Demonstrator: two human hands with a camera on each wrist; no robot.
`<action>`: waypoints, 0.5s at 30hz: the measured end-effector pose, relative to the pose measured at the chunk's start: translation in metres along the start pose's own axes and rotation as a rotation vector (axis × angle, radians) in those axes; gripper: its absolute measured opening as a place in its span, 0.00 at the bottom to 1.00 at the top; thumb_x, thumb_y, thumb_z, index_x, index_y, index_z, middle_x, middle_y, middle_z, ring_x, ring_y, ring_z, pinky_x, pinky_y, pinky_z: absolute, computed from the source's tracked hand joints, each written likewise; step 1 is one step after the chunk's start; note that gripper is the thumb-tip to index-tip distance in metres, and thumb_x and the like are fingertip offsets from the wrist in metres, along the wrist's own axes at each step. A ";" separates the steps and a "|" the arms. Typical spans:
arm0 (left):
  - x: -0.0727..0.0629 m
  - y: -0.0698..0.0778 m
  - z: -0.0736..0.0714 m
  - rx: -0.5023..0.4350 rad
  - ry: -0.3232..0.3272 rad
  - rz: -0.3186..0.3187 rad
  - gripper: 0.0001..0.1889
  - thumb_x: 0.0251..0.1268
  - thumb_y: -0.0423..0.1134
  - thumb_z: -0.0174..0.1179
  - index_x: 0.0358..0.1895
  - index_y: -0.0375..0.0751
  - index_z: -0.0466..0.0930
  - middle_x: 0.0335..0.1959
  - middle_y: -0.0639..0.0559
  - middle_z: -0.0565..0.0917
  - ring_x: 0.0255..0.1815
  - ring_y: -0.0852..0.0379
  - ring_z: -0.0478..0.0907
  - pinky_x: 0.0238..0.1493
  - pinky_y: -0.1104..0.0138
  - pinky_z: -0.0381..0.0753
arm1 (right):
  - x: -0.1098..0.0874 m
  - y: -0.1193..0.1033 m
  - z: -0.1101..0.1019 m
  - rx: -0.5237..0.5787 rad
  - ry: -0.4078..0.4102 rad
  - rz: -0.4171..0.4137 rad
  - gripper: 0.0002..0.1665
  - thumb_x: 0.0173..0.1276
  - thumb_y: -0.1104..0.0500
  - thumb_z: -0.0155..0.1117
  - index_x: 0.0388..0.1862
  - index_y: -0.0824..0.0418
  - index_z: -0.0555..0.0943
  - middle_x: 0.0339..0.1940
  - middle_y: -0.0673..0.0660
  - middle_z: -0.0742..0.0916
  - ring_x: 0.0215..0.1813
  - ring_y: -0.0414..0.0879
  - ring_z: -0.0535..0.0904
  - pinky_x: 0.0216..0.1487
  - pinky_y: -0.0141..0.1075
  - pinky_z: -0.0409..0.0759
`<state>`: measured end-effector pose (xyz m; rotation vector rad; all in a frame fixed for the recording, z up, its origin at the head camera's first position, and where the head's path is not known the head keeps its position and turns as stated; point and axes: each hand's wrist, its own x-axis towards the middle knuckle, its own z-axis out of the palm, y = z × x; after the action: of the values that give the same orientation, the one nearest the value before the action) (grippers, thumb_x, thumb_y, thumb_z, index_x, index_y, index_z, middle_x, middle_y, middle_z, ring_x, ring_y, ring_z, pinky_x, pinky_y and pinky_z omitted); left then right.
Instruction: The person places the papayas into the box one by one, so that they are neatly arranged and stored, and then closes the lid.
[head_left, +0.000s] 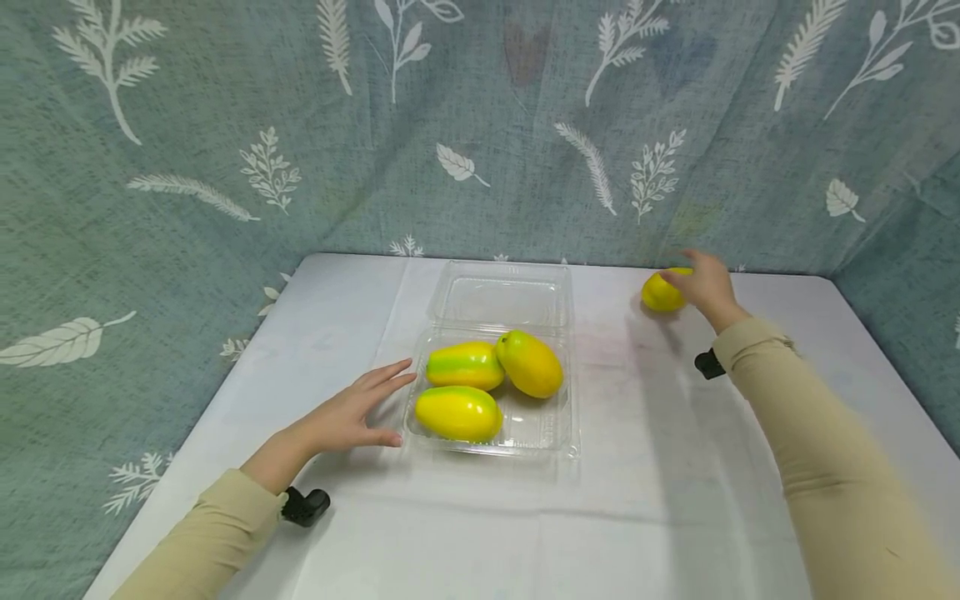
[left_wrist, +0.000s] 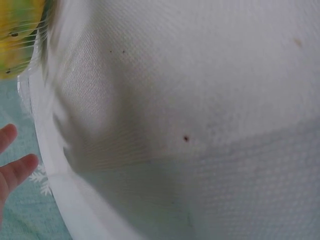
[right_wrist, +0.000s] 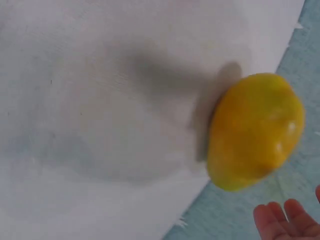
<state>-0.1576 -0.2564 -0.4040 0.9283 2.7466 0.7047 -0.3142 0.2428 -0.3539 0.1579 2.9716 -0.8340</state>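
Three yellow-green fruits, probably papayas or mangoes, lie in the clear plastic clamshell box [head_left: 536, 429]: the left rear fruit [head_left: 465, 365], the front fruit [head_left: 459, 414] and the right fruit [head_left: 531, 364]. Just left of the box is my left hand [head_left: 352, 412], fingers spread, with nothing in it. A fourth such fruit [right_wrist: 256, 131] sits by the table's far edge at the right. My right hand [head_left: 705, 287] reaches over its right side with fingers extended. In the right wrist view a gap shows between those fingertips [right_wrist: 270, 215] and the fruit.
The box's lid [head_left: 501, 298] lies folded back toward the far edge. A white cloth covers the table [head_left: 615, 525]. Behind it hangs a green leaf-patterned curtain [head_left: 480, 125]. Each wrist carries a small black camera [head_left: 306, 507].
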 end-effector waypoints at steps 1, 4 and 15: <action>0.000 0.000 0.000 0.000 -0.001 -0.001 0.44 0.48 0.53 0.67 0.69 0.43 0.57 0.73 0.48 0.51 0.70 0.42 0.50 0.62 0.41 0.57 | 0.001 0.002 0.002 0.008 0.020 0.019 0.39 0.67 0.49 0.54 0.69 0.69 0.55 0.67 0.73 0.62 0.67 0.68 0.54 0.64 0.58 0.57; 0.000 -0.001 0.001 0.007 0.000 -0.001 0.44 0.48 0.53 0.67 0.69 0.43 0.58 0.73 0.48 0.51 0.70 0.42 0.50 0.62 0.41 0.57 | 0.003 0.006 0.010 0.050 0.065 0.090 0.41 0.68 0.47 0.53 0.70 0.68 0.54 0.68 0.73 0.59 0.67 0.69 0.53 0.64 0.58 0.57; -0.001 -0.001 0.002 0.008 0.006 0.002 0.44 0.48 0.53 0.67 0.69 0.43 0.58 0.73 0.48 0.51 0.70 0.42 0.51 0.62 0.41 0.58 | 0.006 0.007 0.033 0.263 0.159 0.254 0.53 0.63 0.38 0.52 0.73 0.65 0.42 0.70 0.73 0.49 0.68 0.70 0.48 0.65 0.57 0.56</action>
<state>-0.1571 -0.2569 -0.4062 0.9320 2.7562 0.6984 -0.3183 0.2323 -0.3863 0.6251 2.8790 -1.2201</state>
